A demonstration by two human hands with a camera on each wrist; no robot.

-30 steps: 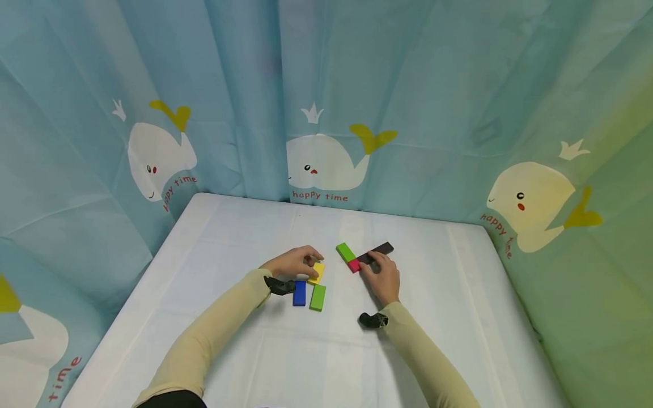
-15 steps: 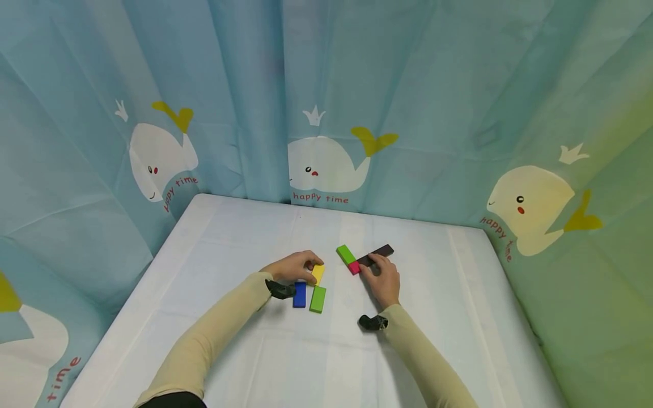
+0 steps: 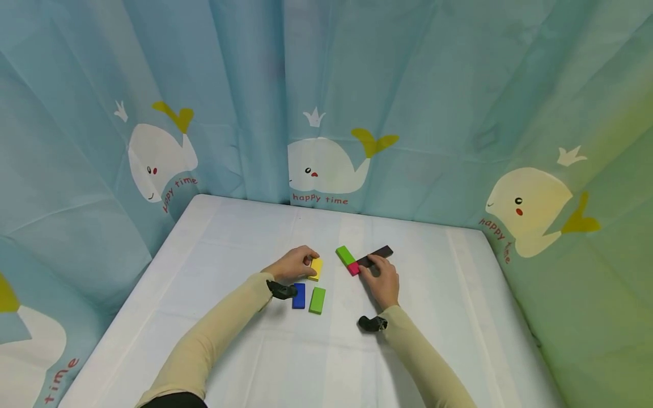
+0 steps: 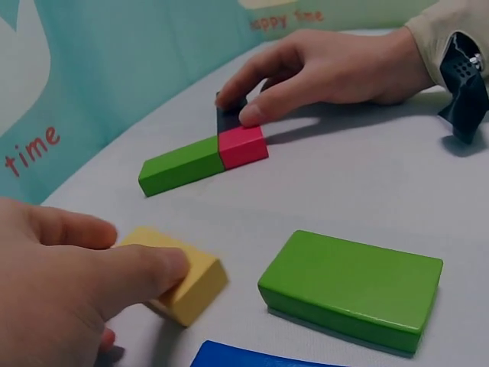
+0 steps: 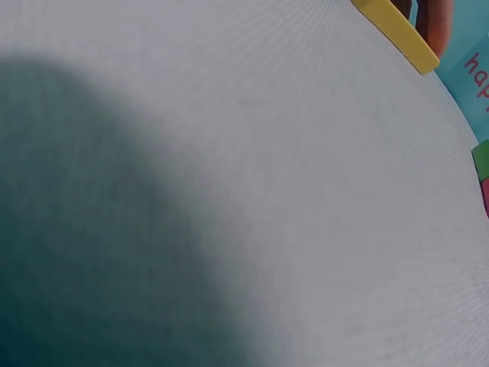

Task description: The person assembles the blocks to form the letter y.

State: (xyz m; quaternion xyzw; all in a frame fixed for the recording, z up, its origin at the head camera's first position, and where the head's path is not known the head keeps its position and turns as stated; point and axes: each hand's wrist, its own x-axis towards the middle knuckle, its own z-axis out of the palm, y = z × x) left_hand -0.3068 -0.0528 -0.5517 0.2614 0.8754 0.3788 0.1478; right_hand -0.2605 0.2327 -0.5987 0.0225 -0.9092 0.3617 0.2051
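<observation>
My left hand (image 3: 293,264) pinches a yellow block (image 3: 316,269) between thumb and fingers. In the left wrist view, this yellow block (image 4: 195,287) looks tilted and slightly raised, with a shadow below it. A blue block (image 3: 299,296) and a green block (image 3: 317,300) lie side by side just nearer the body. My right hand (image 3: 382,281) holds a dark block (image 3: 380,252) with thumb and index finger, partly covering it. That dark block meets a short red block (image 3: 353,268), which joins end to end with another green block (image 3: 344,255).
The blocks lie on a white-covered table (image 3: 245,226). Blue curtains (image 3: 433,113) with whale prints stand behind its far edge and along its sides. Dark straps with small devices (image 3: 372,323) sit at both wrists.
The left hand has moved the yellow block away from the near green block, so a gap now shows between them. The right hand and its blocks stay in place.
</observation>
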